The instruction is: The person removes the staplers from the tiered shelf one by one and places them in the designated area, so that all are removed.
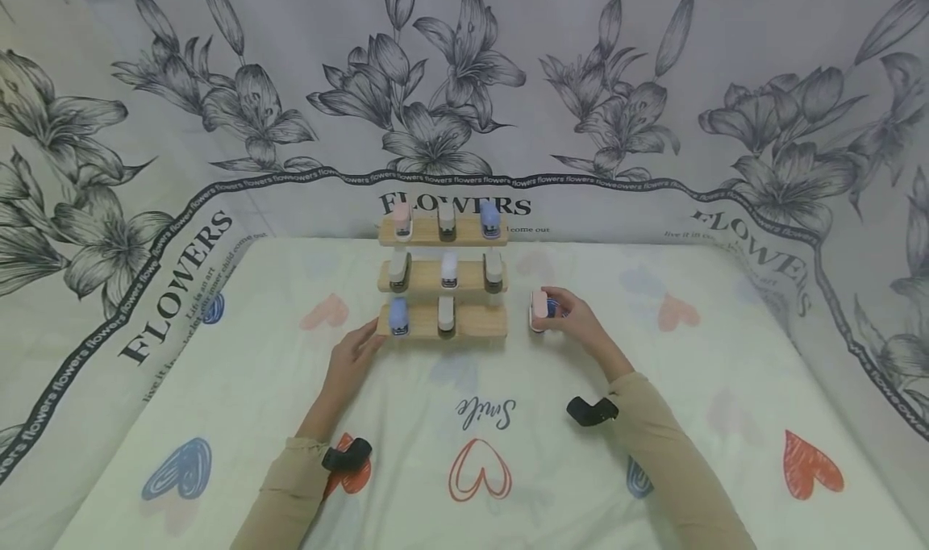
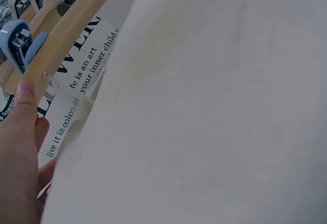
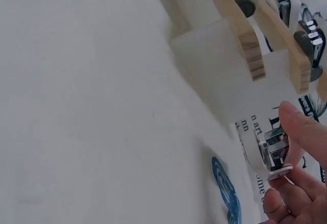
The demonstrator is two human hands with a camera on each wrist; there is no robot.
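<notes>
My right hand (image 1: 569, 320) pinches a small pink-and-white stapler (image 1: 539, 310) just right of a three-tier wooden rack (image 1: 479, 322). In the right wrist view, the thumb and fingers hold the sides of that stapler (image 3: 276, 150), its metal inside showing. The left hand (image 1: 352, 364) grips the left end of the lowest tier, thumb on the front edge; some fingers are hidden behind it. On that tier, a blue stapler (image 1: 399, 316) sits at the left and a white stapler (image 1: 446, 314) in the middle, with bare wood to the right.
The middle tier carries a grey stapler (image 1: 398, 269), a pale lavender one (image 1: 449, 271) and another grey one (image 1: 493, 269). Along the top tier are a pink stapler (image 1: 402, 219), a beige one (image 1: 446, 219) and a blue one (image 1: 490, 218). A heart-print cloth (image 1: 566, 485) covers the table.
</notes>
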